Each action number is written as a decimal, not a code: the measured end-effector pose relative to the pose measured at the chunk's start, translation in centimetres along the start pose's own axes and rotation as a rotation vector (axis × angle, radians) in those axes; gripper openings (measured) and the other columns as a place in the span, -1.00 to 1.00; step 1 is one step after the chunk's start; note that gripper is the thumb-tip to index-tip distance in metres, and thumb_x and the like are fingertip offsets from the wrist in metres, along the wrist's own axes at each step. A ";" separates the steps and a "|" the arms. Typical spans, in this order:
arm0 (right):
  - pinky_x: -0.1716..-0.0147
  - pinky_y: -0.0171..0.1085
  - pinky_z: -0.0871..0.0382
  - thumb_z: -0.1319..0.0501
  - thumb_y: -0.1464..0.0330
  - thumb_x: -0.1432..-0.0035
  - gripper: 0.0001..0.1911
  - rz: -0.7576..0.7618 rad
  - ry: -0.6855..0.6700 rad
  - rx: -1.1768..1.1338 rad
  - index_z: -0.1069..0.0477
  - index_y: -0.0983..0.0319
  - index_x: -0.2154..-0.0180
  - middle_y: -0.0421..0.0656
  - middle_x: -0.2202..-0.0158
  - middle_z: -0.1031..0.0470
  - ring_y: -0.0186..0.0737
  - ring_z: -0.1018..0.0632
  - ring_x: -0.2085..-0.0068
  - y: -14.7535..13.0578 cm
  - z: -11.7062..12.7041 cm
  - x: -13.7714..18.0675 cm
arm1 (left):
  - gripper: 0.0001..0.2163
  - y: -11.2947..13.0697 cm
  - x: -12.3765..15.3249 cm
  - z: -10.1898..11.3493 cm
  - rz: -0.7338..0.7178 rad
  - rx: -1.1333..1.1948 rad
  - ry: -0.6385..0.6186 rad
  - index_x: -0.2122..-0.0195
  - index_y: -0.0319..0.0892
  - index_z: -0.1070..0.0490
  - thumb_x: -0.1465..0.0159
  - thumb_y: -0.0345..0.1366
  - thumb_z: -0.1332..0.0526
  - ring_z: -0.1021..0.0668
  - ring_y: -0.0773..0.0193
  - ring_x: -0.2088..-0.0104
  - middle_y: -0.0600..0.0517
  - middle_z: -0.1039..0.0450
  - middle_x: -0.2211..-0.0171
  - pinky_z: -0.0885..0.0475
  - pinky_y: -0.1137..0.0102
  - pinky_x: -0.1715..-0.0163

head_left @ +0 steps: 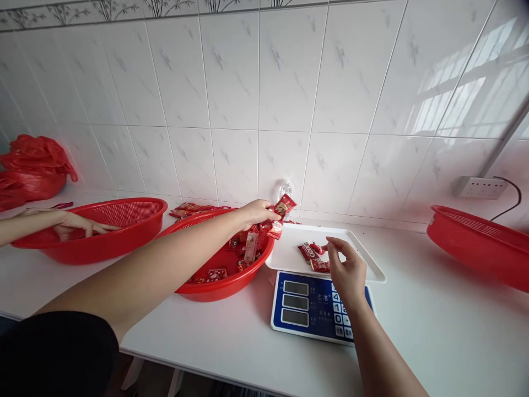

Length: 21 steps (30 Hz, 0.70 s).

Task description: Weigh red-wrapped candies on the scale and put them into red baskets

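My left hand is closed on several red snack packets, holding them over the right rim of a red plastic basket. More small wrapped packets lie inside that basket. My right hand is above the white weighing tray, its thumb and fingers curled together in a pinch. Red packets lie on the tray beside its fingertips; whether one is between them is unclear. A blue digital scale sits under the tray's near side, its keys partly hidden by my right wrist.
At left, another person's hand reaches into a second red basket. Red plastic bags stand beyond it. More red packets lie by the tiled wall. A third red basket is at right, below a wall socket.
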State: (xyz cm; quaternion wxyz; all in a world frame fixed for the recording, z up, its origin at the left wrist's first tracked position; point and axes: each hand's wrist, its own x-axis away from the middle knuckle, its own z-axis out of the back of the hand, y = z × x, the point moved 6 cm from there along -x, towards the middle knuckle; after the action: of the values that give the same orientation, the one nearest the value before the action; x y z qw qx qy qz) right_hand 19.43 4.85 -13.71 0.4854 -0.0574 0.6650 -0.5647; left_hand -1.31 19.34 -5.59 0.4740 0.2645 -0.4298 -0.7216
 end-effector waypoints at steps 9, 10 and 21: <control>0.25 -0.22 -0.36 -0.11 0.17 -0.17 -0.69 0.023 0.005 -0.003 -0.51 0.19 0.22 -0.10 0.29 -0.58 -0.13 -0.56 0.24 -0.1 0.3 -0.5 | -0.57 0.0 1.2 -7.7 -0.079 -0.556 -0.233 -0.02 -0.16 -0.35 -0.14 -0.13 -0.24 -0.53 0.11 0.19 -0.08 -0.50 0.13 -0.39 0.39 0.32; 0.26 -0.22 -0.36 -0.11 0.17 -0.17 -0.69 0.022 0.005 -0.002 -0.51 0.19 0.22 -0.10 0.29 -0.58 -0.12 -0.56 0.24 -0.1 0.3 -0.5 | -0.57 -0.3 1.4 -8.3 -0.078 -0.561 -0.248 -0.04 -0.15 -0.33 -0.15 -0.18 -0.23 -0.53 0.10 0.17 -0.09 -0.49 0.09 -0.39 0.38 0.31; 0.27 -0.20 -0.37 -0.10 0.16 -0.18 -0.67 0.029 -0.024 -0.015 -0.51 0.20 0.20 -0.08 0.28 -0.59 -0.10 -0.56 0.24 0.0 0.2 -0.6 | -0.53 2.2 6.7 -9.5 -0.572 -0.410 0.077 -0.16 -0.15 -0.18 -0.22 -0.29 -0.21 -0.30 0.05 -0.19 -0.15 -0.23 -0.18 -0.26 0.18 -0.15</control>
State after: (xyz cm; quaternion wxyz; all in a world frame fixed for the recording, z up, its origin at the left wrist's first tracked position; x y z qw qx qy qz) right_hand 19.87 5.04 -13.36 0.5009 -0.0580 0.6640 -0.5521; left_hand 4.39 9.29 -8.20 0.3118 0.3006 -0.1665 -0.8859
